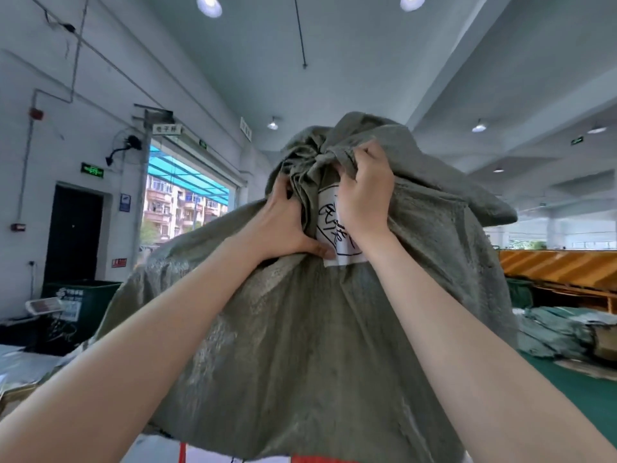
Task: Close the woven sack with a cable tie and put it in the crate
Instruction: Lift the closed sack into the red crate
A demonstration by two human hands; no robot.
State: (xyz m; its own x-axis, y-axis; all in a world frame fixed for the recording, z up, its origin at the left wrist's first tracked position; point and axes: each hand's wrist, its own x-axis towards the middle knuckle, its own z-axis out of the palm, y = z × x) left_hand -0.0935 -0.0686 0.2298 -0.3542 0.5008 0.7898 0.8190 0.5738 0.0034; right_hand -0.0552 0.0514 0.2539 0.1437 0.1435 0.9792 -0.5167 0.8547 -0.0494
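A large grey-green woven sack (300,345) fills the middle of the view, raised up in front of me. Its neck (314,162) is bunched together at the top. A white label (337,235) with black handwriting sits just below the neck. My left hand (283,225) grips the gathered fabric on the left of the neck, thumb on the label's edge. My right hand (364,192) clutches the fabric on the right of the neck. I cannot make out a cable tie. The sack hides whatever is behind and below it.
A dark green bin (83,302) stands at the left by a black door (71,232). More green sacks (561,332) lie piled on the green floor at the right, before an orange striped barrier (561,265). Something orange-red (320,459) shows under the sack.
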